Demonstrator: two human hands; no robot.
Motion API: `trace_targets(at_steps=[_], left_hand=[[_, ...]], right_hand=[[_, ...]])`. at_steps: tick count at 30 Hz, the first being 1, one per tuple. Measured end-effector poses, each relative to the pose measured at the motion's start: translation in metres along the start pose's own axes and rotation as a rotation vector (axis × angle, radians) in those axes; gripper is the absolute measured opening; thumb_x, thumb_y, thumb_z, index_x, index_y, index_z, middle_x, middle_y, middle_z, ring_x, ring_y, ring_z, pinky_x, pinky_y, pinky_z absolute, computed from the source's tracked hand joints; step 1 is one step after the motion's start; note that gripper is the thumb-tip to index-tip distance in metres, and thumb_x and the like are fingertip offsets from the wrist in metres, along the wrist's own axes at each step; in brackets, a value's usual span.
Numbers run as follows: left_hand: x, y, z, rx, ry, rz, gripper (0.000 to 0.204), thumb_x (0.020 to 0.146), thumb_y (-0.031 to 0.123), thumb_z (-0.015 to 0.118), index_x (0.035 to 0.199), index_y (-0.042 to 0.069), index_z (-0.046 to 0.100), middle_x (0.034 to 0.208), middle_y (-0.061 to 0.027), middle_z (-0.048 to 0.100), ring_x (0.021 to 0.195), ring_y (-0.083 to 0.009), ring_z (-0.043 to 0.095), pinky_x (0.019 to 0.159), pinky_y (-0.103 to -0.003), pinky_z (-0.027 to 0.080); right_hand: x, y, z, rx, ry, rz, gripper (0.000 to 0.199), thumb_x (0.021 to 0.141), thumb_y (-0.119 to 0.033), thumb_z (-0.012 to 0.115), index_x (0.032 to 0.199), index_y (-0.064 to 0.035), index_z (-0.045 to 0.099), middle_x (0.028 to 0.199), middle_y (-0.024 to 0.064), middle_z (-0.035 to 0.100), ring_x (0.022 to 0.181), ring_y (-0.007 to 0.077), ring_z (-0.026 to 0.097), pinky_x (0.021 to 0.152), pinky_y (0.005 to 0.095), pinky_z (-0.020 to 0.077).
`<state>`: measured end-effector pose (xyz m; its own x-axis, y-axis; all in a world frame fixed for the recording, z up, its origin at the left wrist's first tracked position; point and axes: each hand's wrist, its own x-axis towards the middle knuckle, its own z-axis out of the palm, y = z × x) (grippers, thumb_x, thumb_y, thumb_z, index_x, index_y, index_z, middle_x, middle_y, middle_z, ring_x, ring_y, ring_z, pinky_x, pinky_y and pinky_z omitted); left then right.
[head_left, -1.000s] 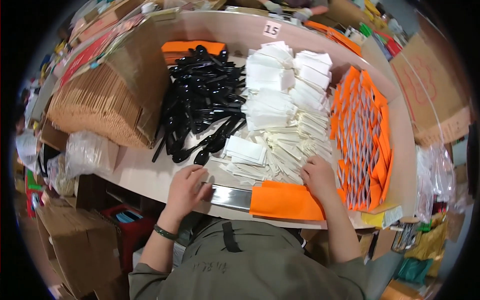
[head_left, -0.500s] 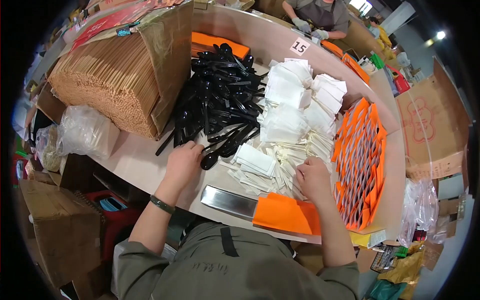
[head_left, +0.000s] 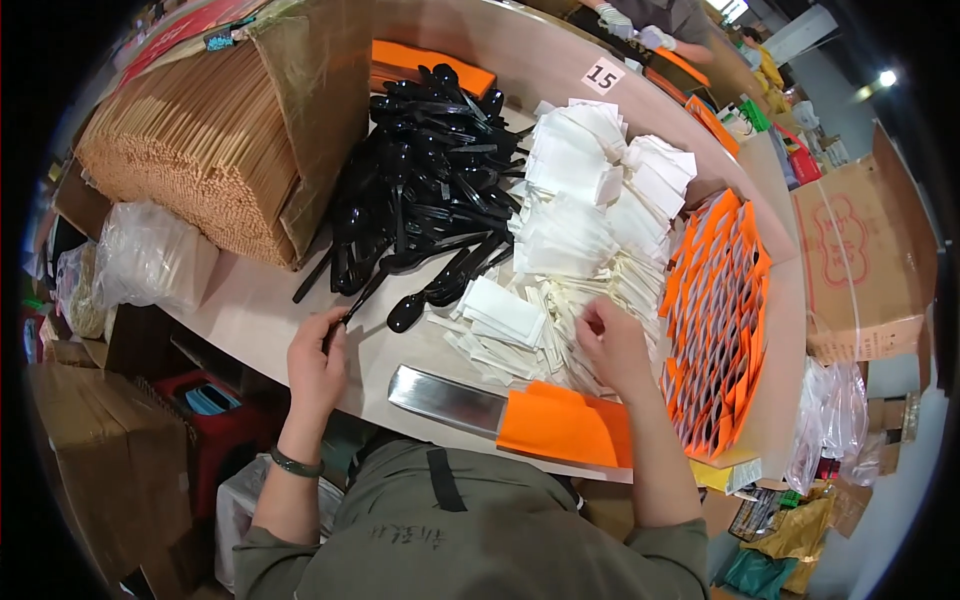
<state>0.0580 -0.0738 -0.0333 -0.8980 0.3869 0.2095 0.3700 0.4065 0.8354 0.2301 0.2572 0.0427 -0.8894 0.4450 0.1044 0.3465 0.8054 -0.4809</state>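
Note:
My left hand pinches the handle of a black plastic spoon, whose bowl end points toward the heap of black spoons. More black spoons lie loose at the near side of that heap. To the right, my right hand has its fingers curled together over a pile of thin white paper strips. Whether a strip is between those fingers I cannot make out. Folded white napkins are stacked behind the strips. In front lie orange pouches with a shiny metal plate at their left.
A cardboard box of wooden chopsticks stands at the back left, beside a clear plastic bag. Overlapping orange pouches line the right side of the table. Beyond the raised rim, a gloved co-worker works.
My left hand has moved left and toward me, drawing a black spoon out by its handle. My right hand has shifted slightly over the strips. The view has moved a little.

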Motion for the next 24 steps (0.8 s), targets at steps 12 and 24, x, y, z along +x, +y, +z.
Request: trace_targets(at_steps=[12, 24], left_hand=[[-0.032, 0.018, 0.009, -0.17, -0.101, -0.039, 0.017, 0.094, 0.004, 0.06, 0.109, 0.001, 0.067, 0.084, -0.0085, 0.06, 0.075, -0.0177, 0.055, 0.071, -0.027, 0.045], [-0.035, -0.003, 0.016, -0.362, -0.065, -0.158, 0.021, 0.098, 0.011, 0.061, 0.114, -0.002, 0.065, 0.089, -0.0008, 0.06, 0.083, -0.009, 0.055, 0.078, -0.024, 0.045]], right_hand=[[0.048, -0.009, 0.066, -0.266, -0.286, -0.297, 0.01, 0.079, -0.012, 0.062, 0.075, -0.0036, 0.065, 0.075, 0.0177, 0.065, 0.075, 0.0386, 0.064, 0.07, 0.0481, 0.0516], [0.049, -0.02, 0.071, -0.298, -0.26, -0.352, 0.018, 0.08, -0.02, 0.063, 0.075, -0.0034, 0.066, 0.076, 0.0166, 0.066, 0.073, 0.0376, 0.064, 0.067, 0.0466, 0.0505]])
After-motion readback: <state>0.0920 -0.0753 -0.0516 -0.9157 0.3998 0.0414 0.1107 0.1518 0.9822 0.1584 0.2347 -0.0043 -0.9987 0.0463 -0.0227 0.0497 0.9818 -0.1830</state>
